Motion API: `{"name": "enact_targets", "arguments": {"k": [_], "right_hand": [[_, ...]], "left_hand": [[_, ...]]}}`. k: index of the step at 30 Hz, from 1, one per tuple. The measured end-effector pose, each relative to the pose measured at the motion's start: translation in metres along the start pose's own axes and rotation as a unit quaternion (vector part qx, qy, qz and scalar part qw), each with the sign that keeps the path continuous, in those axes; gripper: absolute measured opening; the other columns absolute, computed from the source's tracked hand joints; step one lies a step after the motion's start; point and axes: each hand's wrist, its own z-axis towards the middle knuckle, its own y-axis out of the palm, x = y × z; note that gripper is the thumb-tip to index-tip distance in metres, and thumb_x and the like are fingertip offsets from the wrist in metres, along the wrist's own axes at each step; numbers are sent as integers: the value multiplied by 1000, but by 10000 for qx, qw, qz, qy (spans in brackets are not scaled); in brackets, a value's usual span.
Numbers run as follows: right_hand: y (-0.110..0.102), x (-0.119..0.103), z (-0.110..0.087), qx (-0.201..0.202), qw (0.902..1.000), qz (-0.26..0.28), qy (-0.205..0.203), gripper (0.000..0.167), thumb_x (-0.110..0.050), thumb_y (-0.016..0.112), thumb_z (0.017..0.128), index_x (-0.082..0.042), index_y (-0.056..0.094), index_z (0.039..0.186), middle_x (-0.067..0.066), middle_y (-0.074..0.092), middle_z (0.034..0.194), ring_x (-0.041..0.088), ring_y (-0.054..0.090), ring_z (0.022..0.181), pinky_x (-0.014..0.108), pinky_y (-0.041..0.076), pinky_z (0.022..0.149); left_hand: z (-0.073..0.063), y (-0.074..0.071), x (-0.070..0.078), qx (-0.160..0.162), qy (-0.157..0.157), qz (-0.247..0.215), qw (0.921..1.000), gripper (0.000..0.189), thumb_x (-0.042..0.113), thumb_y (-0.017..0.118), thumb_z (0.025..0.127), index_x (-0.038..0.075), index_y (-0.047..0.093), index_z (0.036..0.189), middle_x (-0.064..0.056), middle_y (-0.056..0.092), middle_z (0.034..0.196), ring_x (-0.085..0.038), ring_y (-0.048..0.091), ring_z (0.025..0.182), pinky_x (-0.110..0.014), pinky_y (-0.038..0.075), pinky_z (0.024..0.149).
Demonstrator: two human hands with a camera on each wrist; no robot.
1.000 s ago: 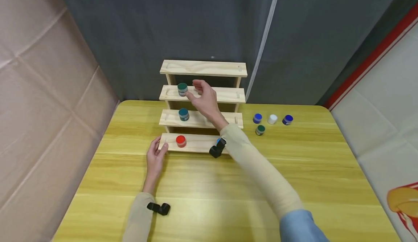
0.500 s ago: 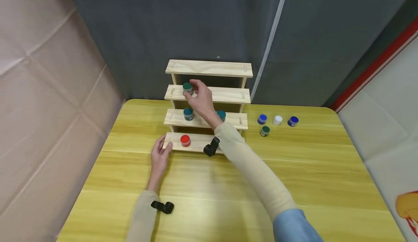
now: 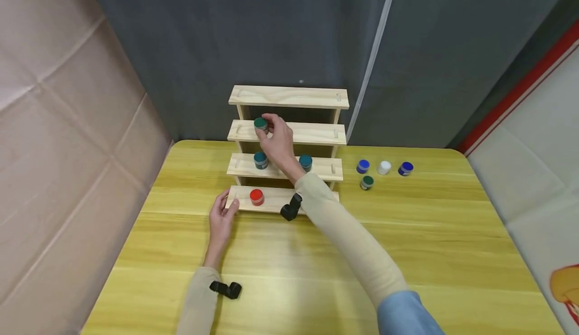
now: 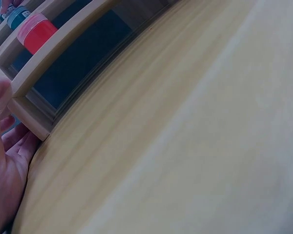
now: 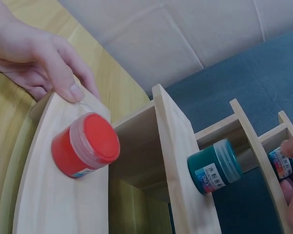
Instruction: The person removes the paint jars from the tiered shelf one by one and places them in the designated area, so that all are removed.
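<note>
A stepped wooden display shelf stands at the back of the table. My left hand holds the left end of its lowest tier, thumb on the board, as the right wrist view shows. On the second tier from the top, my right hand pinches a green-lidded paint jar near the left end. One tier below sit two teal paint jars, one at each side. A red paint jar rests on the lowest tier. My right forearm covers that tier's right part in the head view.
Right of the shelf, two blue-lidded jars, a white jar and a dark green-lidded jar stand on the yellow wooden table. A grey curtain hangs close behind the shelf.
My right hand has gone from extended fingers beside the green-lidded jar to pinching it. The left hand keeps its place on the shelf; the head view has shifted slightly.
</note>
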Motion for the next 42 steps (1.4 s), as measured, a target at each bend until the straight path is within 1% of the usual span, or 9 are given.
{"name": "enact_targets", "arguments": {"k": [5, 9, 14, 18, 21, 26, 28, 35, 42], "right_hand": [[-6, 4, -5, 250, 9993, 179, -234, 37, -8, 64, 98, 2, 58, 133, 17, 62, 124, 26, 62, 116, 29, 53, 103], [-11, 3, -8, 339, 9986, 212, -352, 37, -7, 65, 98, 2, 58, 133, 18, 63, 123, 27, 63, 114, 28, 54, 100], [-17, 4, -10, 438, 9976, 226, -486, 37, -9, 65, 98, 3, 58, 133, 17, 63, 123, 26, 64, 114, 26, 54, 100], [-23, 6, -12, 749, 9941, 287, -730, 37, -8, 67, 97, 4, 58, 131, 18, 63, 123, 27, 64, 115, 27, 54, 101], [-28, 7, -13, 995, 9908, 368, -845, 37, -7, 68, 96, 5, 59, 130, 19, 64, 123, 28, 64, 116, 28, 53, 102], [-36, 9, -15, 1204, 9879, 471, -859, 37, -5, 69, 94, 4, 60, 129, 18, 65, 122, 28, 64, 117, 29, 53, 102], [-39, 10, -16, 1246, 9875, 469, -849, 37, -5, 70, 94, 3, 60, 129, 18, 65, 122, 28, 64, 116, 29, 53, 102], [-54, 14, -22, 1383, 9853, 415, -908, 38, -5, 71, 94, 3, 60, 129, 18, 65, 121, 29, 64, 116, 32, 54, 102], [-73, 17, -27, 1475, 9850, 324, -839, 38, -8, 71, 94, 3, 61, 130, 17, 65, 122, 28, 64, 115, 30, 53, 102]], "left_hand": [[0, 0, 0, -12, -10, -2, 10000, 46, 12, 61, 101, 3, 50, 145, -28, 62, 128, -4, 61, 77, -16, 52, 70], [0, -1, 1, 20, -53, 41, 10000, 46, 12, 61, 101, 4, 50, 146, -27, 62, 129, -4, 61, 78, -16, 52, 71], [0, -1, 2, 102, -38, 27, 9999, 47, 10, 62, 100, 3, 50, 146, -20, 66, 126, -4, 63, 79, -16, 53, 73], [1, 0, 3, 125, -34, 22, 9999, 49, 9, 62, 100, 1, 49, 146, -15, 68, 123, -6, 62, 76, -17, 53, 70], [2, 0, 3, 92, -33, 62, 9999, 48, 9, 62, 101, 1, 49, 146, -18, 67, 124, -6, 62, 75, -17, 52, 70], [2, -1, 4, 64, -8, 114, 9999, 46, 11, 61, 101, 4, 50, 146, -28, 63, 128, -3, 61, 78, -16, 52, 71], [3, -1, 4, 66, 6, 108, 9999, 46, 11, 61, 101, 4, 51, 145, -29, 62, 128, -3, 61, 78, -15, 51, 72], [3, 0, 3, 84, 35, 72, 9999, 46, 10, 62, 101, 2, 51, 145, -25, 64, 128, -3, 62, 79, -15, 52, 70], [4, 1, 4, 141, 60, 67, 9999, 45, 8, 62, 100, 1, 52, 144, -22, 65, 128, -3, 63, 81, -15, 52, 71]]}}
